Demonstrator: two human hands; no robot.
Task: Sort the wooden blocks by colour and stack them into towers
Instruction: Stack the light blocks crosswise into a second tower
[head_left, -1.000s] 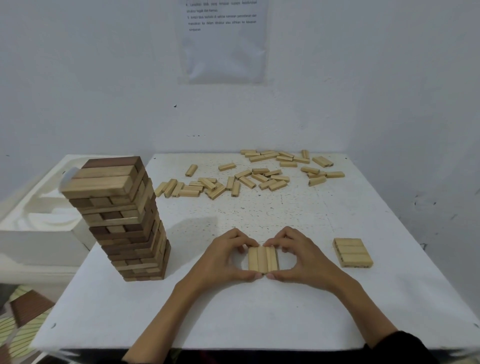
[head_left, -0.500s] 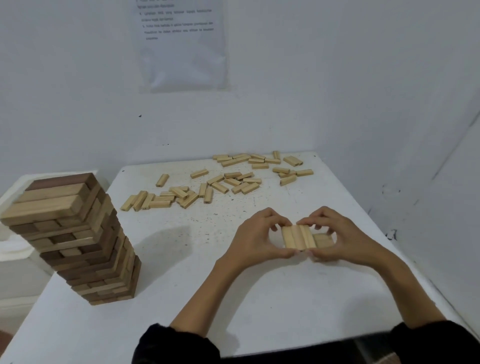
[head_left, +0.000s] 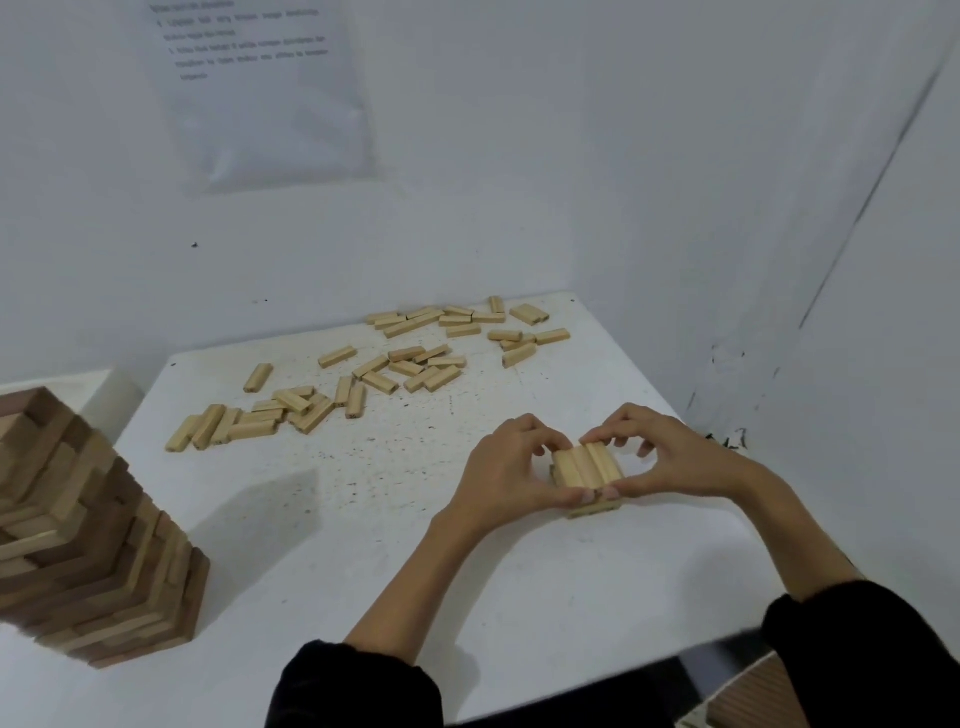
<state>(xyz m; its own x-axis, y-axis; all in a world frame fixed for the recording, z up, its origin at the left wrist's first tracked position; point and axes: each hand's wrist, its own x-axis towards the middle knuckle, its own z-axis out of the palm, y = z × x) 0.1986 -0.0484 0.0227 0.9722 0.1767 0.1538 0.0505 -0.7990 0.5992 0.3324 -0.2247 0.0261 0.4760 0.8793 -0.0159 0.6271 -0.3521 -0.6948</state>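
Note:
A row of three light wooden blocks (head_left: 587, 465) sits pinched between both hands, thumbs at the near ends and fingers at the far ends. It lies over a lower layer of light blocks (head_left: 595, 508) near the table's right side. My left hand (head_left: 506, 475) grips it from the left, my right hand (head_left: 670, 457) from the right. Several loose light blocks (head_left: 415, 364) lie scattered at the back of the white table (head_left: 363, 519). A tall tower of mixed dark and light blocks (head_left: 88, 545) stands at the left.
The wall runs close along the back and right edges of the table. A paper sheet (head_left: 260, 88) hangs on the back wall. A white moulded tray (head_left: 104, 395) sits beyond the table's left edge, behind the tower.
Both hands have carried the three-block row from the table's front middle to the right, onto the small flat layer of light blocks. The camera view has swung to the right.

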